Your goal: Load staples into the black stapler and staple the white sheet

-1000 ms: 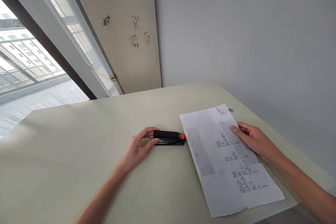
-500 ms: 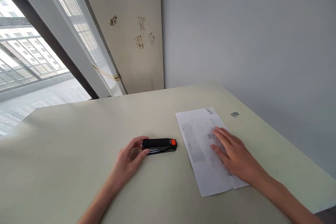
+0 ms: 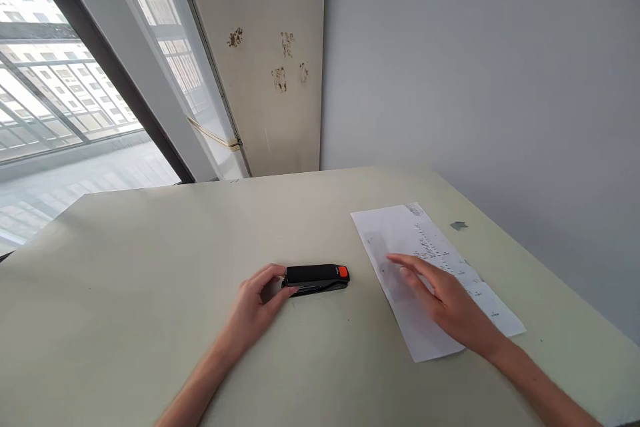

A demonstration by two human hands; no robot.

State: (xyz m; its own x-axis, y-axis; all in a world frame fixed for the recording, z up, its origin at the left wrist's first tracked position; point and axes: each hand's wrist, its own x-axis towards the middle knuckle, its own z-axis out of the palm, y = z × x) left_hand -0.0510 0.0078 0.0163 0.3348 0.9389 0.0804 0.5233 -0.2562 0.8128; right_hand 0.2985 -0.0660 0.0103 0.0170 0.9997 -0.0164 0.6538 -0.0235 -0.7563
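Note:
A black stapler (image 3: 315, 274) with an orange-red patch at its far end lies on the table. My left hand (image 3: 260, 307) holds its near-left end between the thumb and fingers. To the right lies a white sheet of paper (image 3: 383, 227) with printed text along its right side. Over the sheet is my right hand (image 3: 445, 300), its fingers stretched toward the left and the thumb a little apart below them. Whether those fingertips touch the paper I cannot tell. Part of the sheet is hidden behind this hand.
The pale table (image 3: 190, 240) reaches back to a grey wall (image 3: 450, 60) and a stained beige panel (image 3: 270, 120). A small grey scrap (image 3: 459, 225) lies right of the paper, near the table's edge. A window (image 3: 65, 93) stands at the left.
My right hand has shifted left across the paper, showing more print on the right side. The sheet is turned slightly. My left hand still holds the stapler, and the view has swung a little.

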